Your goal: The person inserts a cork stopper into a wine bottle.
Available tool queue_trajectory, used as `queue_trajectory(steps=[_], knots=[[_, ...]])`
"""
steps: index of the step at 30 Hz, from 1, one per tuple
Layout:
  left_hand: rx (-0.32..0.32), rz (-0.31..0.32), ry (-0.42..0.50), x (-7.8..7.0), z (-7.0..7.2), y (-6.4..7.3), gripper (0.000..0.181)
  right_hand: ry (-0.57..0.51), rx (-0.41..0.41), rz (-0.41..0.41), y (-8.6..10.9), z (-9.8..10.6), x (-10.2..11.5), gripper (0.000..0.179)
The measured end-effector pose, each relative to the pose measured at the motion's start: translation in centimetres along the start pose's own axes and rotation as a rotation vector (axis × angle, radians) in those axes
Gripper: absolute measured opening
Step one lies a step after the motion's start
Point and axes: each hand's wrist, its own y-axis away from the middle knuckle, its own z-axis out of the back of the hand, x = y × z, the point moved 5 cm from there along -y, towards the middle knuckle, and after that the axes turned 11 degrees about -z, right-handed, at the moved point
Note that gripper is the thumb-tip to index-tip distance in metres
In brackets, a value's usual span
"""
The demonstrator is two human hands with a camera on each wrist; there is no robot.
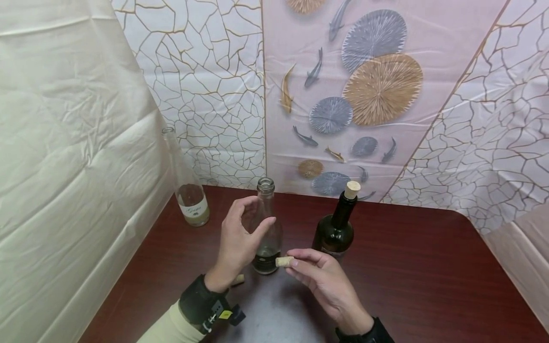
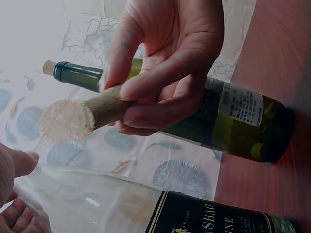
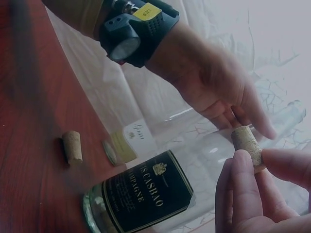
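Cork (image 1: 283, 262), pinched by thumb and fingers of right hand (image 1: 328, 288), above table (image 1: 429, 267). Clear bottle (image 1: 268, 247), upright, left hand (image 1: 240, 238) curled round it. Corked green bottle (image 1: 333, 233), toward far edge. Labelled bottle (image 1: 194, 207), far left corner. Loose cork (image 3: 73, 148), lying on table.
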Motion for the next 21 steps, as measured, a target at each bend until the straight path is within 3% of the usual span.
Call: queue_trajectory(steps=[11, 21], knots=[[-0.002, 0.040, 0.036, -0.4, -1.0, 0.3, 0.051, 0.003, 0.025, 0.027, 0.5, -0.1, 0.6, 0.026], [-0.008, 0.005, 0.048, -0.5, -1.2, 0.4, 0.050, 0.025, 0.003, 0.036, 0.6, 0.0, 0.9, 0.028]])
